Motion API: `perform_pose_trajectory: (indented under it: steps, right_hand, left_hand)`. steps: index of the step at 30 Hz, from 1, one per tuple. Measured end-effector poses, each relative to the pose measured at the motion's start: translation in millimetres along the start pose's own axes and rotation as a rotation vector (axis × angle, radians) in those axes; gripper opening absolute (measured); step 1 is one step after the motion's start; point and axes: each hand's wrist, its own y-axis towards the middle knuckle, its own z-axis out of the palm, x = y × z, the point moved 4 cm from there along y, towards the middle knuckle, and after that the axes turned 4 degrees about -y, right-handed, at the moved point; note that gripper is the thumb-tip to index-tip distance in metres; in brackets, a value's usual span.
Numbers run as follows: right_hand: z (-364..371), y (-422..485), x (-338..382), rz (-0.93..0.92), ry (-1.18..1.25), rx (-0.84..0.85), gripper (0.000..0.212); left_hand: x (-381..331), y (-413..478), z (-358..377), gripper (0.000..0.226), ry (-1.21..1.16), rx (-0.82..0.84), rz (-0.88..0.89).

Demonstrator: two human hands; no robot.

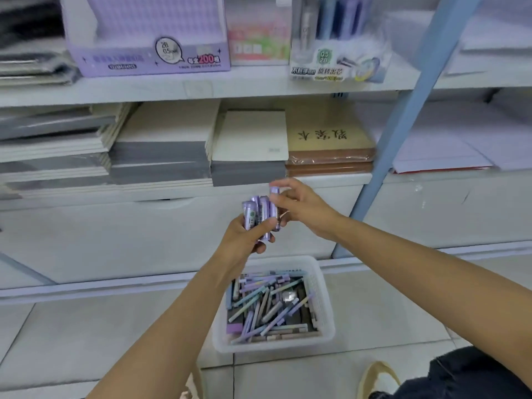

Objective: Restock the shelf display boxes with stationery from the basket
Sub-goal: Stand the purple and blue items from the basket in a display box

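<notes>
A stationery shop: shelves (201, 87) stacked with notebooks (161, 145).

A single head-worn wide-angle view looks forward and down — close to the shelf (201, 87), seemingly from a crouch.

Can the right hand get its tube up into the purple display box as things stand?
Probably yes: the right hand pinches one purple tube, and nothing stands between it and the purple display box on the shelf above.

The left grip (244, 237) is clutching a bunch of purple tubes (254, 214) while the right grip (302, 210) is pinching another tube (274, 193).
</notes>
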Motion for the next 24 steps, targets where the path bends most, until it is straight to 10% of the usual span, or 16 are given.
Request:
perform_pose_trajectory:
  steps: [10,24]
  right_hand:
    - [-40.8,-27.4,115.6,-0.256,0.177,-0.161,0.018]
    - [-37.4,-60.8,160.6,-0.352,0.083,0.022,0.028]
  left_hand:
    - [-128.9,-25.5,32.7,0.013,-0.245,0.087,0.186]
    - [-193.7,-58.4,71.3,0.023,-0.189,-0.014,0.427]
